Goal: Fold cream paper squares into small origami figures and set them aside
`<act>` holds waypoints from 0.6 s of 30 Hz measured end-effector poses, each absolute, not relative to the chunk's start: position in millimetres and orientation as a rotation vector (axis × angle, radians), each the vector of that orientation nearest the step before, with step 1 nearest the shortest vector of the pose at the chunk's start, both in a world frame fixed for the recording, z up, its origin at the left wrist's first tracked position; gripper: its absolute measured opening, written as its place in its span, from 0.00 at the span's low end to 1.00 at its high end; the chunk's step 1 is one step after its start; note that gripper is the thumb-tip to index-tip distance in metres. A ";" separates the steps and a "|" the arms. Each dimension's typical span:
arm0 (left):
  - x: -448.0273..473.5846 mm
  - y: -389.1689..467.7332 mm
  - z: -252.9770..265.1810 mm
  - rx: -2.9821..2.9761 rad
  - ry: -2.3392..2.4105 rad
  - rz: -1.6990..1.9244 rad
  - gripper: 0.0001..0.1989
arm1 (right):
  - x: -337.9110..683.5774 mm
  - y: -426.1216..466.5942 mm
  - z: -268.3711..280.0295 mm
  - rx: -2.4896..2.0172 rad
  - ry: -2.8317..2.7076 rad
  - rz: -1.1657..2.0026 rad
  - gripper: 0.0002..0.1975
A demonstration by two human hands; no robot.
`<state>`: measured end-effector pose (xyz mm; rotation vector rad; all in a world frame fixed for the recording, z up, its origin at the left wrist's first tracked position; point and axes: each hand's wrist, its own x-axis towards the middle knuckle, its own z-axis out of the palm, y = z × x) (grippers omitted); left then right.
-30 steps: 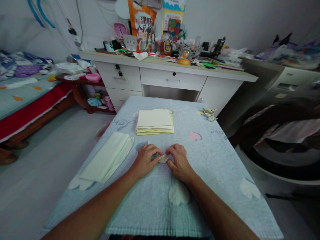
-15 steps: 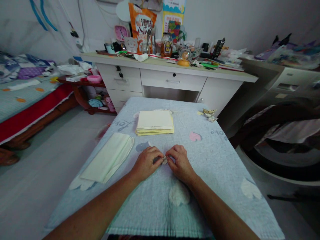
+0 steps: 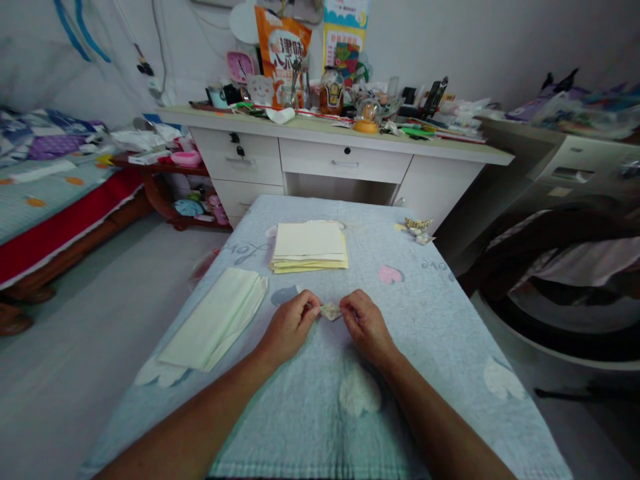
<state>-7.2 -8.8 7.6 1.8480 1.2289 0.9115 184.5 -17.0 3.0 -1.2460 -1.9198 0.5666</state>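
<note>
A small folded piece of paper (image 3: 331, 311), pale and patterned, is stretched between my two hands just above the cloth-covered table. My left hand (image 3: 295, 320) pinches its left end between thumb and fingers. At the right end, my right hand (image 3: 367, 325) has it in a similar pinch. Beyond my hands lies a stack of cream and yellow paper sheets (image 3: 311, 241). To the left, a folded pale green paper (image 3: 215, 320) rests at a slant. Small folded paper pieces (image 3: 419, 229), one with a dark pattern, sit near the far right corner.
The table wears a light blue cloth (image 3: 430, 347) with heart prints. Behind it stands a white desk (image 3: 345, 160) crowded with a jar, an orange bag and a pink clock. A bed (image 3: 65, 180) is at left, a washing machine (image 3: 560, 253) at right.
My hands have drawn slightly apart, and more of the small folded paper shows between them. Both hands still pinch it.
</note>
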 end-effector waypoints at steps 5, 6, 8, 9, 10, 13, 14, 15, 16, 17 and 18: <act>-6.6 -6.5 0.8 1.494 1.090 0.989 0.06 | 185.3 -16.6 0.8 -1.284 -1.759 0.709 0.05; -6.5 -5.6 -0.3 1.430 1.068 1.006 0.07 | 185.5 -16.2 0.1 -1.297 -1.725 0.747 0.04; -6.2 -3.6 -1.7 1.331 1.024 1.040 0.08 | 186.0 -15.2 -0.7 -1.301 -1.658 0.829 0.05; -5.9 -2.8 -1.9 1.291 1.004 1.056 0.08 | 186.2 -14.8 -0.6 -1.295 -1.627 0.867 0.05; -5.5 -2.3 -1.8 1.259 0.987 1.069 0.08 | 186.5 -14.7 -0.2 -1.287 -1.604 0.902 0.05; -3.7 -2.2 -0.4 1.215 0.957 1.075 0.09 | 186.6 -15.8 2.8 -1.257 -1.588 0.955 0.05; -3.0 -2.5 0.0 1.214 0.952 1.071 0.10 | 186.2 -16.7 4.0 -1.240 -1.598 0.961 0.04; -2.3 -2.9 0.3 1.217 0.947 1.067 0.10 | 185.5 -17.7 5.0 -1.220 -1.610 0.964 0.03; -1.7 -3.3 0.4 1.221 0.943 1.066 0.09 | 184.5 -18.8 5.7 -1.196 -1.623 0.966 0.04; -1.2 -3.6 0.4 1.225 0.939 1.065 0.09 | 183.3 -19.7 5.9 -1.173 -1.637 0.963 0.08; -0.9 -3.8 0.2 1.230 0.938 1.064 0.09 | 181.9 -20.5 5.7 -1.155 -1.655 0.955 0.14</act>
